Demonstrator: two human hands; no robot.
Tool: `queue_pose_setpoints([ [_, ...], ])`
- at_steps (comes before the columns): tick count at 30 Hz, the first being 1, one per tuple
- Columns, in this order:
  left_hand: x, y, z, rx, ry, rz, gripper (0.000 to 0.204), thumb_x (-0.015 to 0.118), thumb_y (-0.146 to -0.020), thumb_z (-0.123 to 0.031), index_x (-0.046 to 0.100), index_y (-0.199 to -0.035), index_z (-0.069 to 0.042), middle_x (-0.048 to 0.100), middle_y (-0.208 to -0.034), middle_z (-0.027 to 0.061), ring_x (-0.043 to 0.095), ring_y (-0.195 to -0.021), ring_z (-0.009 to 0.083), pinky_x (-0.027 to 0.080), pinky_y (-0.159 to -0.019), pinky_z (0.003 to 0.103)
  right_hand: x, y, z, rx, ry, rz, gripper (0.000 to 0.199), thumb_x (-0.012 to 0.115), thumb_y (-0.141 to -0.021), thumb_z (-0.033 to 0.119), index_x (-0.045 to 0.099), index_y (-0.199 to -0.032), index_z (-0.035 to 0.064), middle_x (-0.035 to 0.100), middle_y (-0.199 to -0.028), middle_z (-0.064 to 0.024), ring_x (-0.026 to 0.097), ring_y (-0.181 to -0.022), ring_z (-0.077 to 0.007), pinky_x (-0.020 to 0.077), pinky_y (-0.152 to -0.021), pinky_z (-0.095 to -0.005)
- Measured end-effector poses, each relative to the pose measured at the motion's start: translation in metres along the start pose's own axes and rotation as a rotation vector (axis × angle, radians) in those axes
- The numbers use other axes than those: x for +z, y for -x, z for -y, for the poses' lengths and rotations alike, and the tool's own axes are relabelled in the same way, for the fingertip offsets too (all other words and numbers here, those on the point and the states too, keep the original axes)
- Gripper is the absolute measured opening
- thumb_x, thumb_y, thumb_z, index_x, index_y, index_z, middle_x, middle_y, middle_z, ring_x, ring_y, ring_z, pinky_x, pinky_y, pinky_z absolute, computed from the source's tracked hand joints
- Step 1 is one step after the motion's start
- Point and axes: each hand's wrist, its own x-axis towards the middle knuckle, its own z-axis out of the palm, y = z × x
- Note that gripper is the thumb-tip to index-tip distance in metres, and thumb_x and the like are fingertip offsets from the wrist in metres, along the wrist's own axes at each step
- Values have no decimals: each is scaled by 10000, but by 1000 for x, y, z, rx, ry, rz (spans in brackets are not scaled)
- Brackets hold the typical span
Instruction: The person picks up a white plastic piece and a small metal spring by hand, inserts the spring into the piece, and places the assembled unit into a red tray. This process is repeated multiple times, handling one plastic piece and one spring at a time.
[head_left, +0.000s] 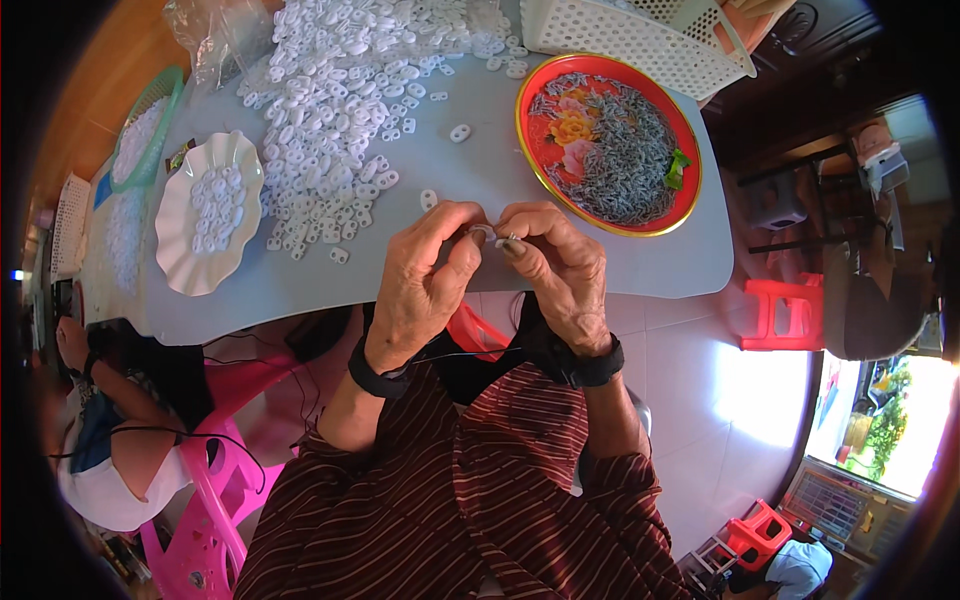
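Observation:
My left hand (pixel 430 275) and my right hand (pixel 560 265) meet just over the table's near edge. Thumb and forefinger of the left pinch a small white plastic piece (pixel 487 232). The right pinches at the other side of it, with a bit of metal, perhaps a screw, showing at its fingertips; its exact shape is too small to tell. A loose white oval piece (pixel 428 199) lies beside my left knuckles. Beyond spreads a heap of white plastic pieces (pixel 330 130). To the right, a red round tray (pixel 530 150) with a gold rim holds many small grey metal screws (pixel 630 150).
A cream scalloped dish (pixel 172 235) of white pieces stands left, near a green basket (pixel 172 100). A white perforated basket (pixel 630 40) is at the back right. Another person (pixel 125 420) sits at the left by a pink chair (pixel 220 470). A red stool (pixel 780 315) stands right.

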Motion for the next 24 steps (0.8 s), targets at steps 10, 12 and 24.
queue_pose_setpoints([
  [10, 10, 1, 5, -92, 305, -178, 119, 600, -909, -92, 577, -972, 5, 565, -823, 13, 497, -707, 69, 426, -632, 221, 1, 3, -1, 95, -130, 5, 156, 638, -885, 39, 584, -1021, -13, 621, -870, -19, 546, -785, -59, 460, -700, -207],
  [12, 7, 1, 8, -113, 372, -199, 124, 607, -911, -96, 592, -981, 5, 549, -826, -16, 474, -725, 56, 413, -648, 206, 0, 4, -1, 132, -66, 12, 192, 665, -860, 32, 576, -1026, -1, 623, -880, -21, 553, -774, -63, 465, -693, -210],
  [24, 7, -4, 9, -184, 405, -155, 152, 567, -929, -119, 604, -980, 19, 587, -885, 16, 519, -813, 82, 429, -758, 228, 2, 2, 2, 124, 105, 2, 365, 697, -821, 40, 513, -1135, 21, 678, -823, -57, 616, -729, -98, 496, -676, -244],
])
